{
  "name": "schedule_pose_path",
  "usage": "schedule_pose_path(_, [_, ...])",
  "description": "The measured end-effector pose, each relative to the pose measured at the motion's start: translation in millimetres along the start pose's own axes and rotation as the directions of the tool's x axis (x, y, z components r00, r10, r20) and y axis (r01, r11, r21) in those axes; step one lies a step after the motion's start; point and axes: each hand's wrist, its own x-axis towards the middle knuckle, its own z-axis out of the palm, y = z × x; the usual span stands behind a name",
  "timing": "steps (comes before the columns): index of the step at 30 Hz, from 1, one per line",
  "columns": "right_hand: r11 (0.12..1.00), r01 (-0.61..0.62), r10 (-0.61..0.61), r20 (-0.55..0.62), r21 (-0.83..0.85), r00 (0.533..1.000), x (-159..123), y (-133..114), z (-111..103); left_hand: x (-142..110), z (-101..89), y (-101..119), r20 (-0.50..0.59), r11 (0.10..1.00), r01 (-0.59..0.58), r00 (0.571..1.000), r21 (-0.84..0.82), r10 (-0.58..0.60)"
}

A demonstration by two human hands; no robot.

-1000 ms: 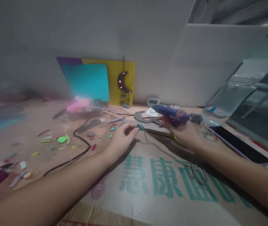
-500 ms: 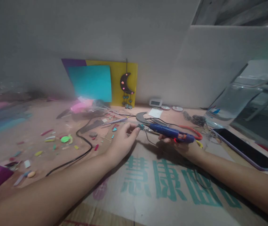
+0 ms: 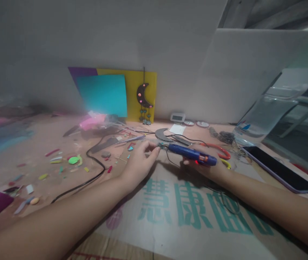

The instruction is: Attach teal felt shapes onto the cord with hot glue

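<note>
The left hand [image 3: 140,162] pinches a small teal piece [image 3: 161,145] between thumb and fingers above the desk [image 3: 83,195]. The right hand [image 3: 210,168] has its fingers wrapped around a blue glue gun [image 3: 192,153] (a small red light glows on its underside), its nozzle pointing left, right by the teal piece; whether the two touch is too small to tell. A thin cord [image 3: 171,161] trails down from near the pinched piece. Just behind lies a gray crescent [image 3: 161,135], with orange-handled scissors [image 3: 220,148] to the right. Further right, a phone [image 3: 280,169] rests face up. At the back, a dark crescent ornament [image 3: 142,95] with pink dots hangs before a yellow sheet [image 3: 132,85]. Small colored scraps, among them a bright green piece [image 3: 73,160], lie scattered on the left.
</note>
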Motion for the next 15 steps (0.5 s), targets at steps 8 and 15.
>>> schedule_pose_path(8, [0.999, -0.005, 0.006, 0.011, -0.040, 1.000, 1.4, -2.5, -1.5, -0.7, 0.3, -0.2, -0.002, 1.000, -0.012, 1.000, 0.003, 0.012])
schedule_pose_path(15, [0.998, 0.002, -0.003, -0.015, -0.069, 1.000, 1.7, -0.2, 0.3, 0.3, 0.9, 0.2, -0.001, 1.000, -0.014, 1.000, 0.015, 0.014])
